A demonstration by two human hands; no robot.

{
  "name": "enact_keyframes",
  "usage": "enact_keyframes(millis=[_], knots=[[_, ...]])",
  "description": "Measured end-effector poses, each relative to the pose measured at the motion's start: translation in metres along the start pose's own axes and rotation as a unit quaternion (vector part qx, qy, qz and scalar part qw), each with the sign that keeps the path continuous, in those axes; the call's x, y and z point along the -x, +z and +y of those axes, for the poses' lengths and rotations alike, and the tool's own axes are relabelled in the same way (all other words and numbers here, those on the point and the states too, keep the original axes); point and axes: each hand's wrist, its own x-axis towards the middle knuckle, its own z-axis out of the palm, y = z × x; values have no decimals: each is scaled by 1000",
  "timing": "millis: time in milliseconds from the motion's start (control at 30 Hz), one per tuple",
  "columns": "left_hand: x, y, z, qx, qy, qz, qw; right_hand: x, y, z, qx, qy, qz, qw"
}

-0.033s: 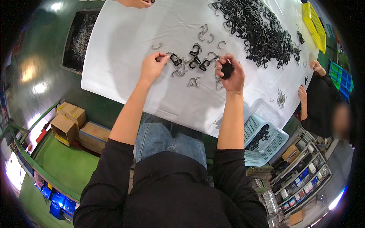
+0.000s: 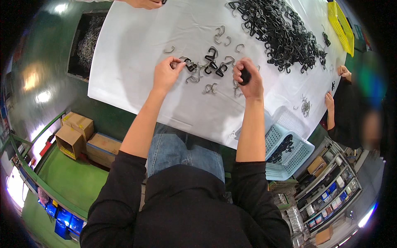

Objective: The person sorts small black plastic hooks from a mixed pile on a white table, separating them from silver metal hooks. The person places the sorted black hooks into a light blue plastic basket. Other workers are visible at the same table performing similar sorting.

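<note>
My left hand (image 2: 166,74) is closed in a pinch, thumb and forefinger together at the edge of a black hook (image 2: 190,65) on the white table. In my right hand (image 2: 252,80), fingers curl round a rounded black object (image 2: 245,76); its kind is mostly hidden by the palm. Between the hands lies a loose cluster of black hooks (image 2: 212,65) and bent silver wire hooks. More wire hooks (image 2: 210,88) lie just nearer to me, and several others (image 2: 220,34) farther off.
A large pile of black hooks (image 2: 281,37) covers the table's far right. A light blue basket (image 2: 295,161) with black hooks stands at the near right edge. A yellow basket (image 2: 341,27) is at the far right. Other people's hands (image 2: 328,101) (image 2: 144,3) are at the right and far edges.
My right hand has turned slightly, its fingers curling further over the black object. My left hand has hardly moved. At the far right a blurred dark shape now covers the green and blue crates.
</note>
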Motion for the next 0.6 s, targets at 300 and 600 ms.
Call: enact_keyframes(millis=[300,600], knots=[[0,41,1,-133,158,152,967,-15,8,40,754,-65,155,636],[10,2,15,335,-100,-136,927,1,-10,28,381,39,121,916]])
